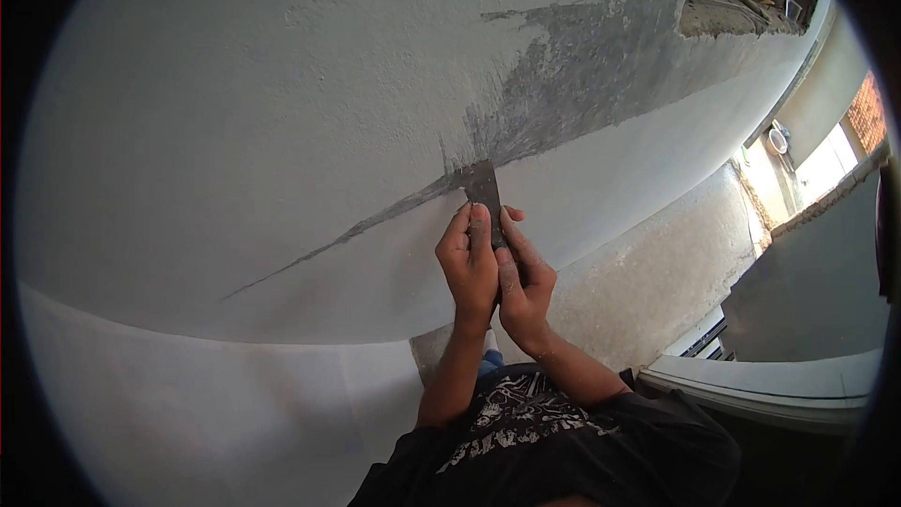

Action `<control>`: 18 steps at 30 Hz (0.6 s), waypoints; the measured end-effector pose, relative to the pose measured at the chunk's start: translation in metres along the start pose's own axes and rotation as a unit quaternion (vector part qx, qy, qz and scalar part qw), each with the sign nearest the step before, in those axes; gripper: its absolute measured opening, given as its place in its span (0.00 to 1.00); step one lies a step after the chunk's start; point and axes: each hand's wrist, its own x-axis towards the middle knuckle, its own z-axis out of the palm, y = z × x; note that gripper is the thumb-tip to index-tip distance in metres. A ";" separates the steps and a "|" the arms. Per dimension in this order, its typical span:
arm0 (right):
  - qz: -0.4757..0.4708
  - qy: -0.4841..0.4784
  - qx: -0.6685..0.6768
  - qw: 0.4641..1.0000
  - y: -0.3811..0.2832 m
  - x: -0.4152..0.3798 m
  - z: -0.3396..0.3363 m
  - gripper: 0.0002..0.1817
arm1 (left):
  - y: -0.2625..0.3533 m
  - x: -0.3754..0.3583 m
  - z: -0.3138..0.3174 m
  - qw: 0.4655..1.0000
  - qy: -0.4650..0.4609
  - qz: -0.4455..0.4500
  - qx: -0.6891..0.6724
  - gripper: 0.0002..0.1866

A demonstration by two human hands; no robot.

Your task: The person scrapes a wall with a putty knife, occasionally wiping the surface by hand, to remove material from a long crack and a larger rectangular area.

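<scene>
Both of my hands are wrapped round a dark, flat scraper (482,190), which points up and away from me. Its far edge meets the white wall (282,131) at the lower tip of a rough grey patch (601,66). My left hand (469,268) is closed on the scraper's left side, thumb lying along it. Closed on the lower right side is my right hand (527,291), its thumb near the left palm. The handle is mostly hidden by my fingers. A thin grey streak (347,233) runs down-left from the scraper.
A broken-edged opening (741,14) cuts into the wall at upper right. Below the wall lies a concrete floor (648,291). On the right are a grey wall section (807,282) and a white ledge (770,380). A round white object (778,141) sits farther off.
</scene>
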 end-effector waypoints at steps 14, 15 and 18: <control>-0.005 0.011 -0.012 1.000 -0.013 0.002 -0.001 0.25 | 0.007 -0.009 0.002 0.999 0.012 -0.027 -0.022 0.16; -0.011 0.009 -0.037 0.999 -0.009 0.000 -0.001 0.25 | 0.008 -0.005 0.003 1.000 0.012 -0.014 -0.005 0.16; -0.032 0.016 -0.024 0.999 -0.010 0.001 0.003 0.25 | 0.024 0.006 0.006 1.000 0.008 0.001 -0.030 0.16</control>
